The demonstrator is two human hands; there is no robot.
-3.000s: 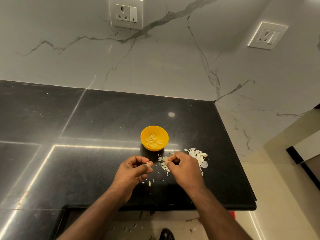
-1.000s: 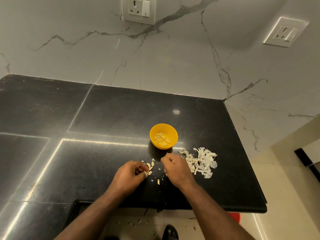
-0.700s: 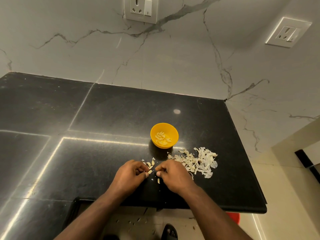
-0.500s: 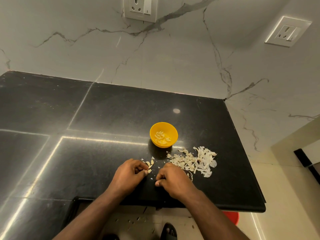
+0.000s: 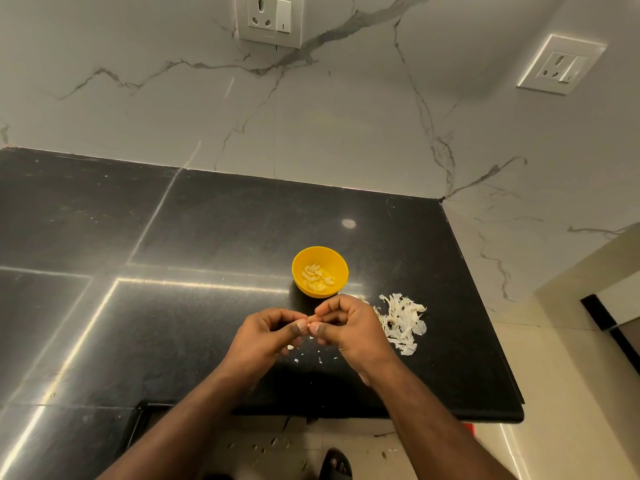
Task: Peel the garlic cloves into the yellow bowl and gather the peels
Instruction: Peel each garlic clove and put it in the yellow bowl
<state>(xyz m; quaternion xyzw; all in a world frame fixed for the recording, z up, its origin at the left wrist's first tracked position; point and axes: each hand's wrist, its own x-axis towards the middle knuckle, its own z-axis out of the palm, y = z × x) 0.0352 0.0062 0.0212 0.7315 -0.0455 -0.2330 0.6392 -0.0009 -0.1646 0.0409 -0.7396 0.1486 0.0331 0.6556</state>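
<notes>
A small yellow bowl (image 5: 301, 261) stands on the black counter (image 5: 207, 237) and holds several peeled garlic cloves (image 5: 317, 277). Just in front of it my left hand (image 5: 265, 336) and my right hand (image 5: 349, 327) are raised a little off the counter, fingertips meeting. Between them they pinch a small pale garlic clove (image 5: 310, 319), mostly hidden by the fingers. A heap of white garlic peels (image 5: 401, 320) lies to the right of my right hand. A few loose peel bits (image 5: 320, 358) lie on the counter under the hands.
The counter ends at a front edge (image 5: 346, 415) close below my hands and at a right edge near the peel heap. Marble wall with two sockets (image 5: 270, 19) behind. Peel scraps and a sandalled foot (image 5: 334, 464) show on the floor.
Both hands have lifted off the counter and come together over the loose bits. The scattered peels near my left hand are now hidden or gathered; the heap on the right is unchanged.
</notes>
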